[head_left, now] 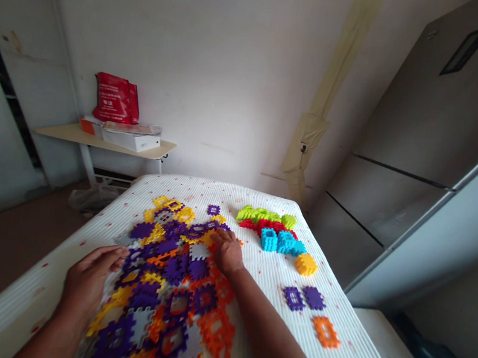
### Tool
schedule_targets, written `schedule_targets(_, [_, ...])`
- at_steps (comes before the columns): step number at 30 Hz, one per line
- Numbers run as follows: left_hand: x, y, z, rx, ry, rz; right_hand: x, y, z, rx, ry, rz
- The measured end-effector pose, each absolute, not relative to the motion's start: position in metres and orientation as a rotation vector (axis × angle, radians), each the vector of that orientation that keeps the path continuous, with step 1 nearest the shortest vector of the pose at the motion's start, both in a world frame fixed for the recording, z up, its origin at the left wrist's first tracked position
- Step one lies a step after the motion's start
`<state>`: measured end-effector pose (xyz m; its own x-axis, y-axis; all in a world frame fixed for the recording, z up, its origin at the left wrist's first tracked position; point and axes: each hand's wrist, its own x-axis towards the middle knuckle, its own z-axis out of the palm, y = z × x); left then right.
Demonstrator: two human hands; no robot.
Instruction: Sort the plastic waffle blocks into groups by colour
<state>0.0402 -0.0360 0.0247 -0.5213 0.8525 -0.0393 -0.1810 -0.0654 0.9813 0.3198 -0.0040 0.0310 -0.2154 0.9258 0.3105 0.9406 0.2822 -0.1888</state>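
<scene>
A loose heap of interlocking plastic tiles (176,269) in purple, yellow, orange and grey covers the middle of the table. At the heap's left edge is my left hand (95,272), its fingers and thumb drawn together; whatever they may hold is hidden. My right hand (228,252) reaches over the far right part of the heap. Its fingers are bent down and closed at a yellow tile (208,237), partly covered by the fingertips. Just beyond these fingers lie purple tiles, and a single purple window tile (213,210) lies apart at the far side.
Sorted stacks stand on the right: lime green tiles (261,215), red tiles (271,226), light blue tiles (284,242) and yellow tiles (307,265). Nearer lie two purple tiles (314,298) and an orange frame tile (326,331). A refrigerator (398,161) stands right of the table (273,342).
</scene>
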Motion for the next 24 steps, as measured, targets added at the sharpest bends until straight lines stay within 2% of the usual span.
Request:
schedule_targets(15, [0.041,-0.034,0.026,0.693,1.432,1.686,0.313,-0.003,0.03,-1.677,-2.213,-0.205])
schedule_targets(24, [0.045,-0.042,0.032,0.685,1.432,1.663,0.36,-0.041,0.077,-1.712,-2.114,-0.317])
